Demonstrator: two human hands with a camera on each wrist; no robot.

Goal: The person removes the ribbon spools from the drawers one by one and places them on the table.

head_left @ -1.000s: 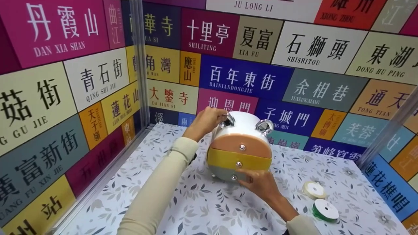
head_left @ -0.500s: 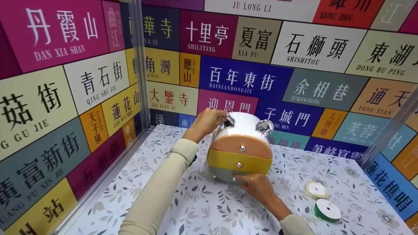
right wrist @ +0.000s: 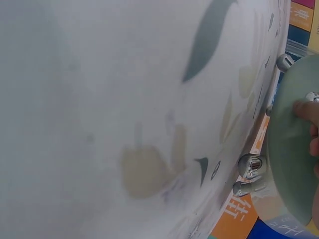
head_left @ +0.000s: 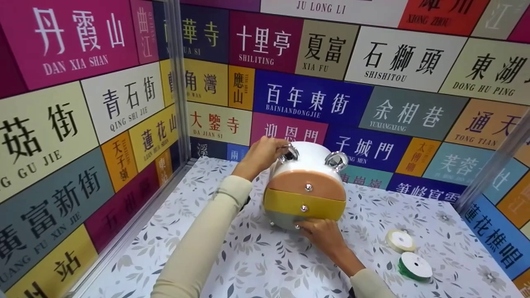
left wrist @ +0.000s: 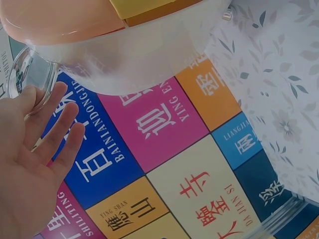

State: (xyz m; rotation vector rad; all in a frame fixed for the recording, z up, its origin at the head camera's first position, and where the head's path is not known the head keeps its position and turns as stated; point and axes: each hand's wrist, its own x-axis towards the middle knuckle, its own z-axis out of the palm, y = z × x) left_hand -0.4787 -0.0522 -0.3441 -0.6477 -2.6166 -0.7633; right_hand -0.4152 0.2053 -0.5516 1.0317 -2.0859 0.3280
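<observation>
A small round-fronted chest of drawers with a white shell and two chrome ears stands upright on the table. My left hand pinches its left chrome ear between thumb and index finger, the other fingers extended. The front has an orange drawer, a yellow drawer and a grey-green drawer, each with a faceted knob. At the lowest one, my right hand pinches the knob, and one fingertip lies against the drawer front. All three drawers look pushed in.
Two ribbon spools, one cream and one green, lie to the right on the leaf-patterned tabletop. Panels with printed place names rise behind and at the left, joined by a clear corner post.
My right hand has shifted slightly left and down onto the lowest knob, its fingers drawing together there. The left hand keeps its hold on the ear, and the drawers look unmoved.
</observation>
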